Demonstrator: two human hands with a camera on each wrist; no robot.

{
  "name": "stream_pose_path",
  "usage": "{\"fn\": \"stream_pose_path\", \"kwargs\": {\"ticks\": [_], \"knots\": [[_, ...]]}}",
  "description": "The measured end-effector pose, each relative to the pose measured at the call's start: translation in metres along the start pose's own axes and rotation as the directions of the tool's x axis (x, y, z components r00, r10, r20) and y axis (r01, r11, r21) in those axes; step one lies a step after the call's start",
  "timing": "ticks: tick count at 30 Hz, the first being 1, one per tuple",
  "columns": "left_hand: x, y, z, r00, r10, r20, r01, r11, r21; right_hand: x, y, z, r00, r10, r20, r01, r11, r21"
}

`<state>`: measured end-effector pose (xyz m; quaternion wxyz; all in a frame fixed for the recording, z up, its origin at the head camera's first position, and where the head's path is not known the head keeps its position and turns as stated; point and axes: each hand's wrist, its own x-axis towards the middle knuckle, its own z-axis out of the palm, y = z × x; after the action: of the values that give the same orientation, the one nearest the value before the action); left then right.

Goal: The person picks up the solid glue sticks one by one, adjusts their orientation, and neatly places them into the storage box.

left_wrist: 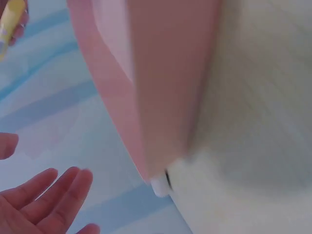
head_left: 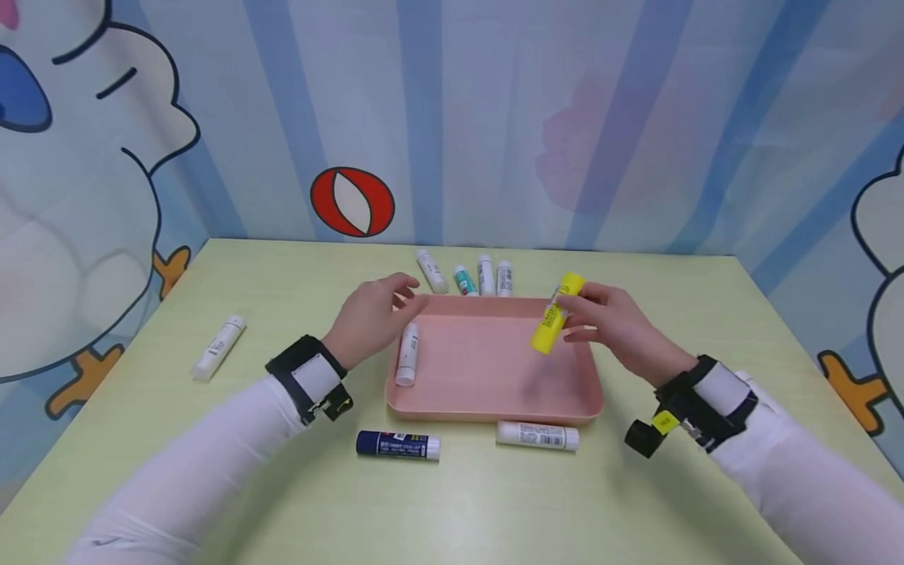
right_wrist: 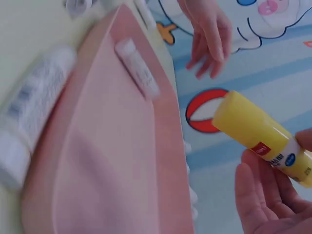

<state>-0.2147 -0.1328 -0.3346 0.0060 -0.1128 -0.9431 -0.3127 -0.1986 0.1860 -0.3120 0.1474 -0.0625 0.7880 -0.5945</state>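
Observation:
My right hand [head_left: 610, 322] pinches a yellow glue stick [head_left: 558, 312] between thumb and fingers, tilted above the right side of a pink tray [head_left: 487, 400]. In the right wrist view the yellow glue stick [right_wrist: 263, 136] shows a red and blue label. Over the tray's far left corner is my left hand [head_left: 374, 314], its fingers loosely bent with nothing in them; the left wrist view shows the fingers [left_wrist: 63, 200] spread apart. One white glue stick [head_left: 407, 355] lies inside the tray along its left wall.
In front of the tray lie a navy glue stick [head_left: 398, 445] and a white glue stick [head_left: 538, 435]. Behind it are several more, one with a teal label [head_left: 464, 280]. Another white one [head_left: 219, 348] lies far left. A printed curtain [head_left: 480, 118] hangs behind the table.

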Motion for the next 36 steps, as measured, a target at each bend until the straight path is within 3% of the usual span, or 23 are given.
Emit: {"fn": "stream_pose_path", "kwargs": {"ticks": [3,7,12,17,24,36], "knots": [[-0.004,0.013,0.006,0.999,0.043,-0.002,-0.043,0.995,-0.092,0.0,-0.002,0.014,1.0,0.026,-0.016,-0.024,0.989,0.143],[-0.009,0.028,0.014,0.994,0.107,-0.021,-0.109,0.972,-0.206,0.001,-0.003,0.032,0.996,0.075,-0.054,-0.055,0.948,0.314],[-0.015,0.038,0.023,0.984,0.176,-0.03,-0.177,0.943,-0.28,0.001,-0.002,0.049,0.991,0.1,-0.084,-0.056,0.905,0.421],[-0.017,0.041,0.032,0.975,0.218,-0.028,-0.216,0.924,-0.316,0.002,0.0,0.06,0.991,0.089,-0.099,-0.032,0.88,0.473],[-0.017,0.043,0.039,0.943,0.315,-0.104,-0.331,0.904,-0.271,0.003,0.0,0.07,0.993,0.015,-0.116,0.046,0.862,0.505],[-0.018,0.041,0.041,0.935,0.337,-0.108,-0.353,0.87,-0.343,0.001,0.003,0.075,0.993,-0.042,-0.109,0.089,0.874,0.478]]}}
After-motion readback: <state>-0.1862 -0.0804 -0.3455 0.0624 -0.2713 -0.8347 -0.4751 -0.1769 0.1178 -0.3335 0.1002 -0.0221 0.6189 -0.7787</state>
